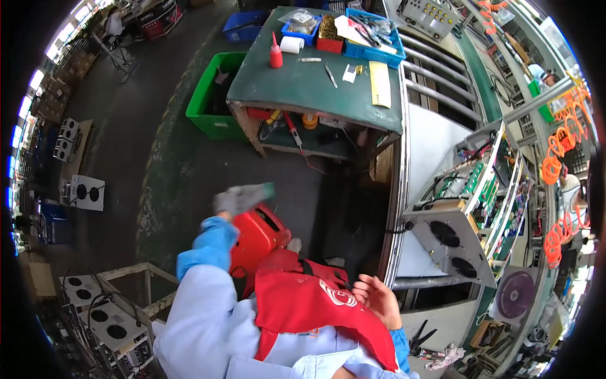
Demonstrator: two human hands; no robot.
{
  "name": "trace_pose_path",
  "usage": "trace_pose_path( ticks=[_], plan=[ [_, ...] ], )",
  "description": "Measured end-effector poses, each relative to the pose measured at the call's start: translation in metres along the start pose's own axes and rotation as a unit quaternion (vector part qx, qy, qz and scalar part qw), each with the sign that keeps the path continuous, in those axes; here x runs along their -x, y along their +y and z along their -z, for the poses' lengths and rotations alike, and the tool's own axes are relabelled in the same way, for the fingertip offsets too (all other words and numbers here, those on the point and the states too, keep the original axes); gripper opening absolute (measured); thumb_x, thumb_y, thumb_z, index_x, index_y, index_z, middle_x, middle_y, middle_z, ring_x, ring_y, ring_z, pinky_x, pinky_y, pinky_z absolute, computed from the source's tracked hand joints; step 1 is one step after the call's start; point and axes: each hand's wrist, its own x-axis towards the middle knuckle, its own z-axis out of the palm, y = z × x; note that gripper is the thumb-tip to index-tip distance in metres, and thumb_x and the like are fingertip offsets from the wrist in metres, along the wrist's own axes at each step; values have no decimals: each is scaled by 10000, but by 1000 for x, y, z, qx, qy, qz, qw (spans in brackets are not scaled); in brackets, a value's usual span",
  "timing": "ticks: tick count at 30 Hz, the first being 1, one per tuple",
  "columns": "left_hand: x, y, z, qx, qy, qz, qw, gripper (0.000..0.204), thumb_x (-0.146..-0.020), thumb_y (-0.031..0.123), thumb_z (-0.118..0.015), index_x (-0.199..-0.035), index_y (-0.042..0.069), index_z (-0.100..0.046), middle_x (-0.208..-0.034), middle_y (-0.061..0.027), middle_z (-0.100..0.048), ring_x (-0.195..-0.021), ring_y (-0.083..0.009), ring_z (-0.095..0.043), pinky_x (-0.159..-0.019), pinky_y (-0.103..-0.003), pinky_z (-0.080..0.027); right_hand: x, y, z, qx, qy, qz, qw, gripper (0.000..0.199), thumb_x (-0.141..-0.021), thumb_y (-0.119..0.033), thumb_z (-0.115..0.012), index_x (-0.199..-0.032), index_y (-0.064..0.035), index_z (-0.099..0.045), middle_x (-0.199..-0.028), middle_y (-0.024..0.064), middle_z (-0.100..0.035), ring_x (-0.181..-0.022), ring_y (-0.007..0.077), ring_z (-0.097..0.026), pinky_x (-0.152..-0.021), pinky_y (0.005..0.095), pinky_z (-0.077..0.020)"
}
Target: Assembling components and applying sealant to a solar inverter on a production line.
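Observation:
My left hand [243, 198], in a grey glove, is stretched forward above a red plastic stool [257, 232]. It is smeared by motion, with a green patch at its far end; whether that belongs to the glove or to something held cannot be made out. Bare and loosely curled, my right hand [376, 298] hangs beside the red apron [309, 300] on my body. Its fingers are a little apart, with nothing visible in them. Close to it on the right runs the edge of a roller conveyor [435, 282].
Ahead stands a green-topped workbench [297, 85] with a red bottle [276, 53], parts bins and a yellow strip. A green crate [211, 117] sits at its left. An opened grey machine casing with two fans [445, 243] rests on the conveyor. More fan units [104, 316] stand lower left.

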Motion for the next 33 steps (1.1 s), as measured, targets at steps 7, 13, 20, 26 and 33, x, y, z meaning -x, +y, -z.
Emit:
trace_pose_path(
  ticks=[7,13,20,26,33],
  plan=[
    [-26,-198,73,534,112,234,805,277,-889,273,-655,-966,8,-689,-820,-107,-686,-692,-247,-682,-567,-397,-531,-52,-54,16,99,207,109,967,248,-967,-181,-537,-1118,8,-590,-946,115,-693,-818,203,-665,-740,301,-526],
    [32,83,65,459,9,-105,882,309,-912,288,-653,-1013,-3,-679,-933,-95,-669,-799,-158,-626,-692,-312,-515,-158,-85,-35,221,40,15,974,224,-977,-169,-550,-1101,5,-620,-925,102,-695,-813,179,-667,-734,280,-516],
    [-10,311,130,665,-101,-15,740,525,-942,377,-613,-1276,-18,-520,-1123,-140,-626,-945,-303,-637,-859,-421,-535,-241,-152,-99,304,-33,78,949,216,-983,-206,-572,-1071,-13,-611,-883,67,-669,-752,121,-615,-701,260,-508],
    [16,300,39,642,-232,-111,722,337,-989,290,-508,-1225,56,-566,-1111,-106,-626,-1034,-227,-627,-864,-417,-535,-295,-183,-186,284,-38,170,943,338,-996,-326,-556,-1196,-54,-576,-930,33,-612,-826,114,-588,-709,279,-507],
    [81,293,21,263,119,-356,889,203,-848,91,-602,-1030,7,-637,-983,-189,-637,-893,-364,-622,-769,-436,-505,-336,-141,-257,598,-75,338,723,586,-994,-468,-456,-709,14,-631,-675,254,-610,-670,426,-629,-635,492,-463]
  ],
)
